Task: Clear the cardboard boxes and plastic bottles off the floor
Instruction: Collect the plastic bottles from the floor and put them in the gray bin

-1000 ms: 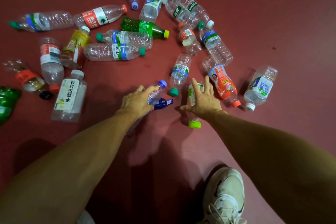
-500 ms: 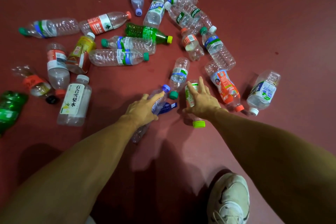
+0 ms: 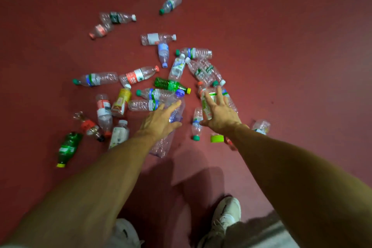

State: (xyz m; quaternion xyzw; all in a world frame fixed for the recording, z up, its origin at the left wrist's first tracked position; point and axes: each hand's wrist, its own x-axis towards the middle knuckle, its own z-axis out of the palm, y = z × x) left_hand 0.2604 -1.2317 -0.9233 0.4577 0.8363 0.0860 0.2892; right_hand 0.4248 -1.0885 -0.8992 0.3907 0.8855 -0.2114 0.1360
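Note:
Many empty plastic bottles lie scattered over the dark red floor [image 3: 281,66]. My left hand [image 3: 161,123] grips a clear crumpled bottle with a blue cap [image 3: 163,146], its cap end pointing away from me. My right hand [image 3: 222,117] holds a bottle with a green-and-white label [image 3: 207,104], its lime cap [image 3: 217,138] pointing toward me. Both held bottles appear raised above the ones on the floor. No cardboard box is in view.
A green bottle [image 3: 171,84] and a small green-capped bottle [image 3: 196,125] lie close to my hands. Another green bottle [image 3: 68,147], a yellow one [image 3: 121,99] and several clear ones lie to the left. My shoes [image 3: 226,215] stand below, beside a grey surface [image 3: 271,233].
My view has risen and pulled back from the floor. Both hands have closed round their bottles and lifted them. More bottles at the far end have come into view.

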